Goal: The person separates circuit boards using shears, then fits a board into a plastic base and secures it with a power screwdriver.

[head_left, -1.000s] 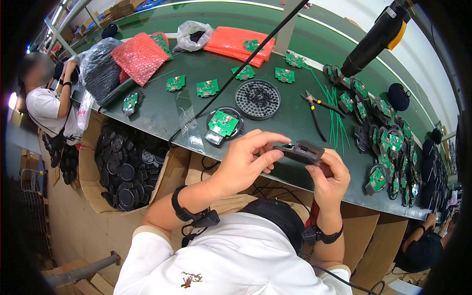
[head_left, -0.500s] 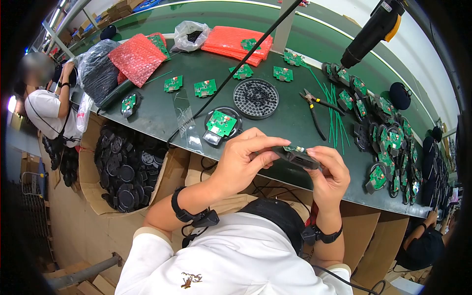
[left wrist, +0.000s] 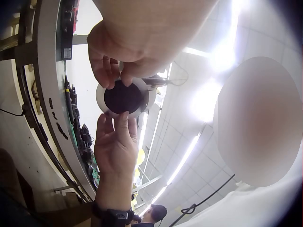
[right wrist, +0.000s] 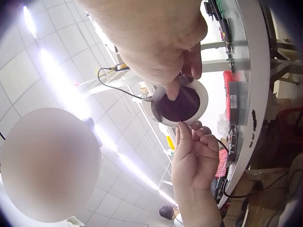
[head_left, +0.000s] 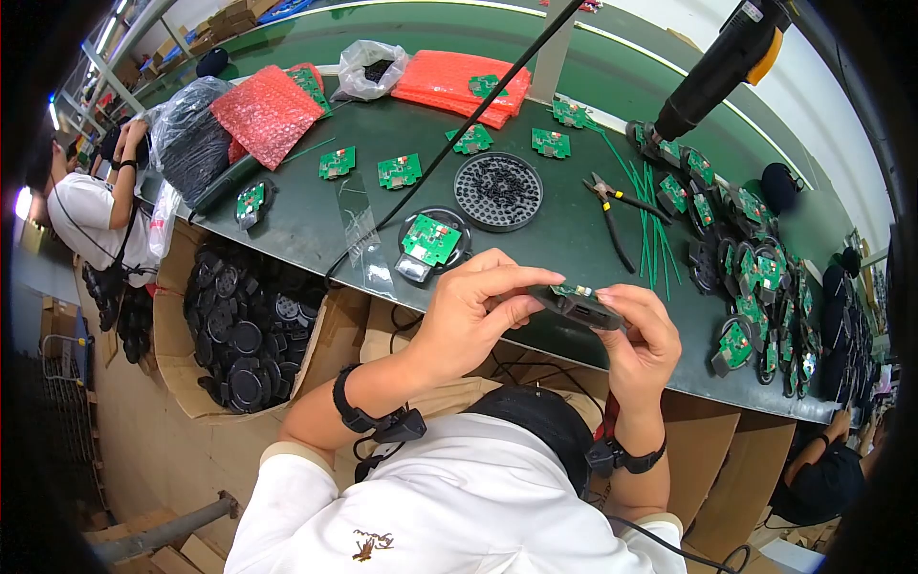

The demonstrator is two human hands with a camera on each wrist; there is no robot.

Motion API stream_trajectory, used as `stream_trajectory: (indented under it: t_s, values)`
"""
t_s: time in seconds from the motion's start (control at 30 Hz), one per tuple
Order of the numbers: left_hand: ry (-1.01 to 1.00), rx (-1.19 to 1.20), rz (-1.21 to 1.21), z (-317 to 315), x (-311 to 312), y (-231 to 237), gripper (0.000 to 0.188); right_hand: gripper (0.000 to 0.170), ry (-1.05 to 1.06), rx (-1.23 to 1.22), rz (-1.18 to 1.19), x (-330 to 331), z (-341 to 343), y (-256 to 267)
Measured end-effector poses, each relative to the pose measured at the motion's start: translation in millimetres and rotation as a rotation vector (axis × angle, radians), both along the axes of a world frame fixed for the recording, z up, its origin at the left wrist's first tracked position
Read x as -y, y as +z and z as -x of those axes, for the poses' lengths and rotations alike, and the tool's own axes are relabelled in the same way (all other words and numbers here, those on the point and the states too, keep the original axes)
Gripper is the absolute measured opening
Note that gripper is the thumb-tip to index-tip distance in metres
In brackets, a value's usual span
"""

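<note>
Between both hands, above the table's near edge, a round dark housing (head_left: 577,306) is held tilted, with a small strip of green board showing at its top edge. The left hand (head_left: 469,311) pinches its left side between thumb and fingers. On its right side, the right hand (head_left: 643,335) grips it with thumb and fingertips. The left wrist view shows the housing's dark round face (left wrist: 123,98) with a pale rim, fingertips of both hands at opposite edges. In the right wrist view the same face (right wrist: 182,105) lies between the two hands.
Behind the hands stand a housing with a green board (head_left: 430,241), a round tray of small black parts (head_left: 498,192), pliers (head_left: 612,215) and green ties (head_left: 653,239). A power driver (head_left: 722,72) hangs over piled assemblies (head_left: 755,277). A carton (head_left: 177,359) of black parts sits below left.
Over the last second the housing has been turned in the hands and its board edge has come into view; the right fingers have shifted on it. The driver has swung slightly.
</note>
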State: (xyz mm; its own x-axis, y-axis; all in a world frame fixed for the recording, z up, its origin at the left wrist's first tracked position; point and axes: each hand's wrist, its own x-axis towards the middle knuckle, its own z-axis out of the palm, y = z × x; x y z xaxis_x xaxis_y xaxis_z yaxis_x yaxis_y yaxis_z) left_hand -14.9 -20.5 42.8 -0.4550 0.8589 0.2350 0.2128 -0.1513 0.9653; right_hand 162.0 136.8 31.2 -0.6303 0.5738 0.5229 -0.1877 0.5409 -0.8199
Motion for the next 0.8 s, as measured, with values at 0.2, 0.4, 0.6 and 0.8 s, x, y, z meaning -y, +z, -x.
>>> stream_trajectory:
  t_s: [0.2,0.4,0.6,0.8]
  values:
    - [-0.002,0.062,-0.014,-2.6,-1.9,-2.3,0.036,0.028,0.005,-0.01,0.002,0.6,-1.2,2.1]
    - [-0.002,0.076,-0.012,-3.8,-4.6,-4.3,0.035,0.033,0.004,-0.025,-0.011,-1.8,-2.6,-1.0]
    - [0.0,0.18,0.121,0.4,-13.8,-13.6,0.039,0.033,-0.137,-0.005,0.073,-13.6,-24.0,3.8]
    - [-0.004,-0.041,0.159,11.6,-15.7,-35.8,0.025,0.017,-0.673,-0.078,-0.051,-88.8,-120.3,-7.0]
